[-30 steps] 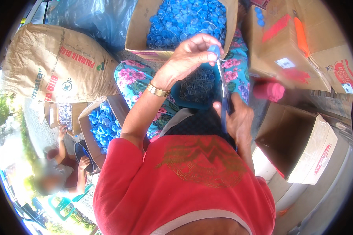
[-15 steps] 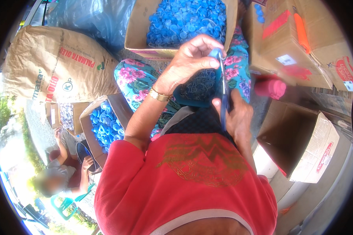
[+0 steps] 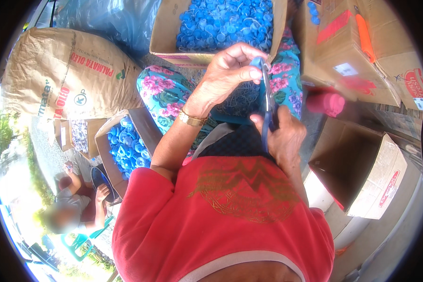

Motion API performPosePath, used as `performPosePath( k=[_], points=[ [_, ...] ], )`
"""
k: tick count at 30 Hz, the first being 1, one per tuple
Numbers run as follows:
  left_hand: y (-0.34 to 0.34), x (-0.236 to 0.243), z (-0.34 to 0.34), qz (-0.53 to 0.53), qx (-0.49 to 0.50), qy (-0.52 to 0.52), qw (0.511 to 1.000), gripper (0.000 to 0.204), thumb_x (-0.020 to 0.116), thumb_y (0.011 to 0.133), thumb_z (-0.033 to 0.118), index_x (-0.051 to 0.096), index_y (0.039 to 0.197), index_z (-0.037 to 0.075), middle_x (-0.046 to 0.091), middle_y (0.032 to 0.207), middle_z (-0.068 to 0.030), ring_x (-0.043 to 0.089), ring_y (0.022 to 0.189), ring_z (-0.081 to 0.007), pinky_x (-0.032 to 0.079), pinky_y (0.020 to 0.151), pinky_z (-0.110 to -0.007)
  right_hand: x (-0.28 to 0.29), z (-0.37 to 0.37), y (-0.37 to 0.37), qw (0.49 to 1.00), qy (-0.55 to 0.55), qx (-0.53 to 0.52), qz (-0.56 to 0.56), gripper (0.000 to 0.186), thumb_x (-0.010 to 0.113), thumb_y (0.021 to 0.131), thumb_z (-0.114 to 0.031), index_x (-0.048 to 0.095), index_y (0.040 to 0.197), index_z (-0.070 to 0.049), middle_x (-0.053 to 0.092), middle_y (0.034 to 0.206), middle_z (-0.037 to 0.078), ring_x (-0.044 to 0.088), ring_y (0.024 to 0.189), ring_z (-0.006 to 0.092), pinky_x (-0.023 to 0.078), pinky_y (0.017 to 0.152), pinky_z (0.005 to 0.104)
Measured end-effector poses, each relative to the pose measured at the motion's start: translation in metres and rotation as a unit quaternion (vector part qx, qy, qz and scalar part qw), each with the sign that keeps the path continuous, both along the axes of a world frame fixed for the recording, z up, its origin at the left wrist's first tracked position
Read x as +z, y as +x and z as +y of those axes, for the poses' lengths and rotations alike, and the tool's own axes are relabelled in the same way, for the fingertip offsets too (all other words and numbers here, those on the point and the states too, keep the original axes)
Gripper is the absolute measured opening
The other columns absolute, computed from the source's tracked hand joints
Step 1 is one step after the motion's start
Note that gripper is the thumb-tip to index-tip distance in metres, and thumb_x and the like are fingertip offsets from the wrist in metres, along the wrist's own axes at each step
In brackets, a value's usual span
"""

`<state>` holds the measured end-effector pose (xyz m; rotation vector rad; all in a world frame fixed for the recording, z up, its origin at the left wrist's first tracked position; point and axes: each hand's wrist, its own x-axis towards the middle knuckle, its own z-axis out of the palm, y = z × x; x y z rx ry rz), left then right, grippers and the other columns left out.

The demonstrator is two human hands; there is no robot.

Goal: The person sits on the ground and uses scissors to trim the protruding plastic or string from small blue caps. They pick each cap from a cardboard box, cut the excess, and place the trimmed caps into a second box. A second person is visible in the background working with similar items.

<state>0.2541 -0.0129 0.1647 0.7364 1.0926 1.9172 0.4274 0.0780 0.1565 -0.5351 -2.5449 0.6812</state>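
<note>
My left hand [image 3: 235,70] pinches a small blue plastic piece [image 3: 256,62], its fingers curled around it. My right hand [image 3: 282,134] grips scissors [image 3: 268,108] with dark blue handles; their blades point upward to the blue piece, and I cannot tell whether they touch it. Beneath both hands, a teal container [image 3: 228,115] holds pale stringy bits, partly hidden, between flower-patterned trouser legs [image 3: 157,84]. Just above the hands stands a cardboard box [image 3: 162,33] full of small blue plastic pieces [image 3: 221,26] with strings.
A box of blue pieces [image 3: 127,143] and a paper sack [image 3: 42,75] lie left; beyond, a co-worker [image 3: 80,202] is seated with both hands raised. Right are stacked cartons [image 3: 338,42], a pink cylindrical container [image 3: 326,103] and an open box [image 3: 373,178]. Blue plastic sheeting [image 3: 103,23] lies at top left.
My right hand has shifted slightly upward with the scissors. My left hand stays nearly in place on the blue piece, turned very little.
</note>
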Motion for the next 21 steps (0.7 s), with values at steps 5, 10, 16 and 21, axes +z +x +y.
performPosePath(
  k=[5,10,16,21],
  points=[
    [0.0,-0.003,-0.002,0.002,0.002,-0.004,1.0,0.038,0.071,0.081,0.022,0.058,0.111,0.001,0.063,0.102,-0.0133,0.059,0.091,-0.0165,0.048,0.074,-0.026,-0.006,0.0,0.003,1.0,-0.023,-0.004,-0.012,0.052,0.075,0.068,-0.049,0.048,0.071,-0.005,0.05,0.052,0.009,0.052,0.046,0.0296,0.041,0.045,0.0388],
    [0.0,-0.004,-0.007,0.009,-0.002,0.0,1.0,0.04,0.07,0.082,0.025,0.058,0.111,0.001,0.063,0.102,-0.0137,0.059,0.09,-0.0162,0.048,0.074,-0.026,-0.001,0.003,0.003,0.999,-0.044,0.03,-0.007,0.053,0.075,0.068,-0.05,0.045,0.069,-0.006,0.049,0.053,0.008,0.053,0.048,0.0285,0.041,0.046,0.0394],
    [-0.008,0.002,-0.012,0.025,-0.031,-0.019,0.999,0.041,0.069,0.083,0.029,0.058,0.111,0.0,0.063,0.101,-0.0136,0.059,0.088,-0.0153,0.048,0.073,-0.026,0.0,0.002,0.005,1.0,0.005,0.026,-0.017,0.053,0.074,0.068,-0.053,0.046,0.07,-0.007,0.049,0.054,0.008,0.054,0.049,0.0288,0.041,0.048,0.0402],
    [-0.01,0.003,-0.016,0.023,-0.045,-0.038,0.998,0.039,0.065,0.086,0.031,0.06,0.109,0.0,0.063,0.101,-0.0135,0.06,0.088,-0.0153,0.049,0.071,-0.025,0.003,0.001,0.006,0.999,0.012,0.027,-0.034,0.055,0.072,0.068,-0.056,0.049,0.07,-0.006,0.05,0.055,0.01,0.053,0.049,0.0298,0.041,0.048,0.04]
  ],
)
